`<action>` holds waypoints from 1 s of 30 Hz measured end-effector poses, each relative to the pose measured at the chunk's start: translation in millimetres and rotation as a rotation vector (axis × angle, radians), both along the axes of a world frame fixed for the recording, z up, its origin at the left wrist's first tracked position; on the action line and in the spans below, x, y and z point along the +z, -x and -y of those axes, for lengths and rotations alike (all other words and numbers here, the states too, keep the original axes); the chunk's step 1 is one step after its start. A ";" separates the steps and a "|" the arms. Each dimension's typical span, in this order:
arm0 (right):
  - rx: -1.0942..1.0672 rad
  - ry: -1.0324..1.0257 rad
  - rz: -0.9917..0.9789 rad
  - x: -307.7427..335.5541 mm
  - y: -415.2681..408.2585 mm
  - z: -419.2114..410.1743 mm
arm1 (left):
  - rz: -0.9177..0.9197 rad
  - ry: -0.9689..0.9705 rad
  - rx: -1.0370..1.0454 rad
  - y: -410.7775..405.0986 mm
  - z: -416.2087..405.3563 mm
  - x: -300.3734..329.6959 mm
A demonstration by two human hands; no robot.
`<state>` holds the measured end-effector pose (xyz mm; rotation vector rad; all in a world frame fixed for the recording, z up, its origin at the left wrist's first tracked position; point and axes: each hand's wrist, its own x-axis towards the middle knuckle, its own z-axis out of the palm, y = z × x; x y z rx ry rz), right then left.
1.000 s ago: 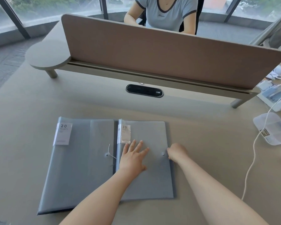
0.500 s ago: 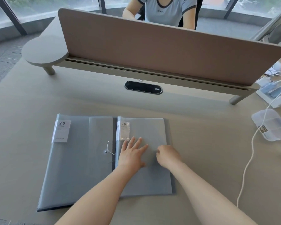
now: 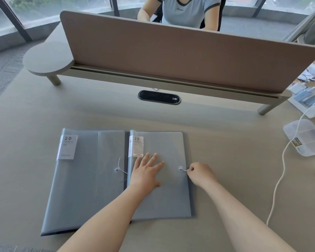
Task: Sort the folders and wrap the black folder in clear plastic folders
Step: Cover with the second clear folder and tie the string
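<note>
Item: two grey translucent folders side by side on my desk (image 3: 225,160), left folder (image 3: 91,179) and right folder (image 3: 164,197), edges touching. My left hand (image 3: 145,171) lay flat on the right folder, fingers spread wide. My right hand (image 3: 200,172) pinched its closure string (image 3: 184,170) beside the button (image 3: 180,168).

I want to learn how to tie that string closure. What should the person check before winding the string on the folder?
1. Left hand lies flat on the right folder, pinning it: ok.
2. Right hand pinches the string: ok.
3. String leads to the button on the folder: ok.
4. Flap shut fully under the button: cannot tell.
5. Left folder beside it, its own string loose: not ok.
6. White cable lies clear of the folders: ok.
</note>
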<state>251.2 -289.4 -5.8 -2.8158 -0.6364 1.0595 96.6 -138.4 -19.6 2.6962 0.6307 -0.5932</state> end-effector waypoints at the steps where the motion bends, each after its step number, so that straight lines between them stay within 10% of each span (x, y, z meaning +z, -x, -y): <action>1: -0.012 -0.006 -0.003 -0.2 -2.2 -2.0 | -0.002 0.000 0.001 -0.3 0.2 -0.3; 19: -0.064 -0.244 0.007 -18.4 -8.8 -29.2 | 0.020 0.001 0.029 2.8 -0.5 -5.3; 30: -0.329 -0.304 0.069 -14.8 5.3 13.4 | 0.226 -0.056 0.610 42.4 4.0 5.2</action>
